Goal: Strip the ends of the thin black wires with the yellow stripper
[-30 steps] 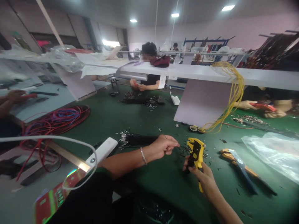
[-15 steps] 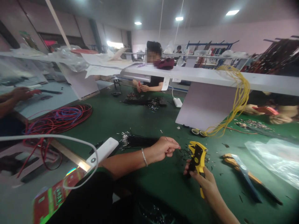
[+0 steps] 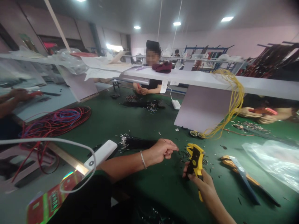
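Observation:
My left hand [image 3: 163, 151] is closed in a pinch over the green tabletop [image 3: 161, 186]; anything between its fingertips is too small to make out. Its fingertips point toward the jaws of a yellow and black wire stripper [image 3: 195, 159], a short gap away. Around the stripper's handles my right hand [image 3: 203, 182] is wrapped, holding the tool upright with its jaws uppermost. Small dark scraps [image 3: 184, 156] lie on the table between hand and tool. Behind my left wrist rests a bundle of black wires [image 3: 140, 143] with bright metal ends.
Right of the stripper lie orange and blue cutting pliers [image 3: 241, 174] and a clear plastic bag [image 3: 273, 158]. Yellow wires [image 3: 233, 96] hang from the shelf [image 3: 201, 76]. A white power bank [image 3: 104, 152] and coiled red-blue wires [image 3: 67, 116] sit left. Co-workers handle red tools nearby.
The camera view has shifted slightly. Both hands keep nearly the same pose, with the stripper still in my right hand and my left fingers still pinched.

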Available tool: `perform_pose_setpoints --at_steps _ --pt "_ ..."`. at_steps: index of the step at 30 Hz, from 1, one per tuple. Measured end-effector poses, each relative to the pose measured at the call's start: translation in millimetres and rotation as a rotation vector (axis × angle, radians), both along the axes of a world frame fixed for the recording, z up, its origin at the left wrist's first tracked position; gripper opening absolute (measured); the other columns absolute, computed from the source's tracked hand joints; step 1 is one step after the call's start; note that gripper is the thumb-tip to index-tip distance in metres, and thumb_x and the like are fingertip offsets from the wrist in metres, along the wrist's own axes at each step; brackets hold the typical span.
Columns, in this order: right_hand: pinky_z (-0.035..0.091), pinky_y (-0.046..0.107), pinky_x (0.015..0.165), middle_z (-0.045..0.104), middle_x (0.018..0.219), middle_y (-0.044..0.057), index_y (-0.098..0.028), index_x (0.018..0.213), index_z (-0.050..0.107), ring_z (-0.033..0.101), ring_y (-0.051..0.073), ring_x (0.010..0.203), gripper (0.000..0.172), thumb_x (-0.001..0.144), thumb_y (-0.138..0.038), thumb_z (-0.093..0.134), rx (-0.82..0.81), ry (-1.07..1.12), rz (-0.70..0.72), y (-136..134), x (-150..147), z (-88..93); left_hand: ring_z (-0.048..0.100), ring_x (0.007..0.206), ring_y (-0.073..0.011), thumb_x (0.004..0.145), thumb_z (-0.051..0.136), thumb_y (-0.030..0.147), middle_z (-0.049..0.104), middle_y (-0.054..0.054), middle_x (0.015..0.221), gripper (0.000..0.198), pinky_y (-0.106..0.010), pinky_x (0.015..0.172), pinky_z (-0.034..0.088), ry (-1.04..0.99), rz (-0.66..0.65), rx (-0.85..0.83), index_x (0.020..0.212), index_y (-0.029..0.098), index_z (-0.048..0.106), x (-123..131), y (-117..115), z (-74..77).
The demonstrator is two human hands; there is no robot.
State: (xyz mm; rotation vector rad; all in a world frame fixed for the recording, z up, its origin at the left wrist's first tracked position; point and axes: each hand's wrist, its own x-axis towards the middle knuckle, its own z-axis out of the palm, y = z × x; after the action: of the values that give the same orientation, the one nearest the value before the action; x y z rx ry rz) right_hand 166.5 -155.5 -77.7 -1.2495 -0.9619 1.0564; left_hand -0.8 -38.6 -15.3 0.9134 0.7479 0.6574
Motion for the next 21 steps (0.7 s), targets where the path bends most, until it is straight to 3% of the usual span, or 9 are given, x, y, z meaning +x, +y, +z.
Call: perform_pose_setpoints --at_steps 10,21 --pt "0.049 0.032 0.063 0.067 0.076 0.004 -0.017 0.093 0.067 0.062 0.021 0.063 0.034 0.065 -0.034 0.074 0.024 -0.005 -0.013 1.0 -3.1 0.7 0.021 0.036 -0.0026 0.061 0.068 0.011 0.037 0.008 0.037 0.009 -0.022 0.041 0.013 0.016 0.026 -0.021 0.062 0.012 0.059 0.1 -1.8 7.5" --pt "0.048 0.034 0.065 0.067 0.076 0.006 -0.016 0.094 0.067 0.061 0.022 0.064 0.036 0.065 -0.036 0.074 0.024 -0.029 -0.014 1.5 -2.1 -3.1 0.021 0.036 -0.0025 0.062 0.07 0.011 0.036 0.009 0.037 0.011 -0.022 0.042 0.013 0.02 0.026 -0.019 0.063 0.012 0.059 1.0 -0.2 3.2"
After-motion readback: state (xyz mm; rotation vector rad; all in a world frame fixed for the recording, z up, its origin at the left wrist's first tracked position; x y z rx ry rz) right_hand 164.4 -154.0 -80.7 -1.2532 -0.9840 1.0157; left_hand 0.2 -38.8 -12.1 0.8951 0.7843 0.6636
